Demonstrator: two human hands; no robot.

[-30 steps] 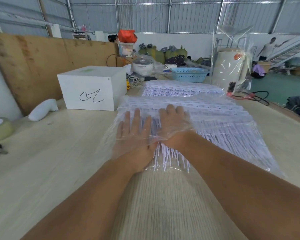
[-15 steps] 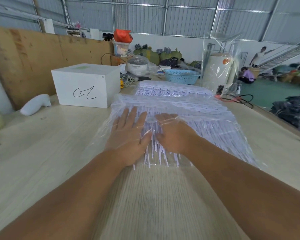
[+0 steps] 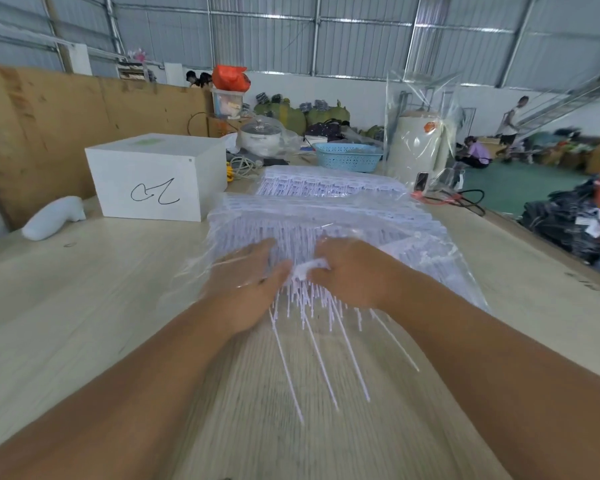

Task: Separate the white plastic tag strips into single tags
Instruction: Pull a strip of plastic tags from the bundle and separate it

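Observation:
A big pile of white plastic tag strips (image 3: pixel 329 220) lies in a clear plastic bag (image 3: pixel 458 271) on the wooden table (image 3: pixel 77 306), its open end toward me. My left hand (image 3: pixel 246 282) rests on the pile's near left part with fairly straight fingers under the bag film. My right hand (image 3: pixel 352 271) has curled fingers and pinches the white head of a tag strip (image 3: pixel 310 266) at the bag's mouth. Several long thin tails (image 3: pixel 321 362) stick out toward me. A second pile of strips (image 3: pixel 326 183) lies behind the first.
A white box (image 3: pixel 153 174) with a black scribble stands at the back left, a white rounded object (image 3: pixel 52 216) beside it. A blue basket (image 3: pixel 347 157), a pot and a bagged white cylinder (image 3: pixel 420 147) stand behind. The table's right edge drops to the floor with dark bundles.
Both hands slid back toward me along the pile. The right hand went from flat to curled around a strip's head, and long tails now reach out of the bag.

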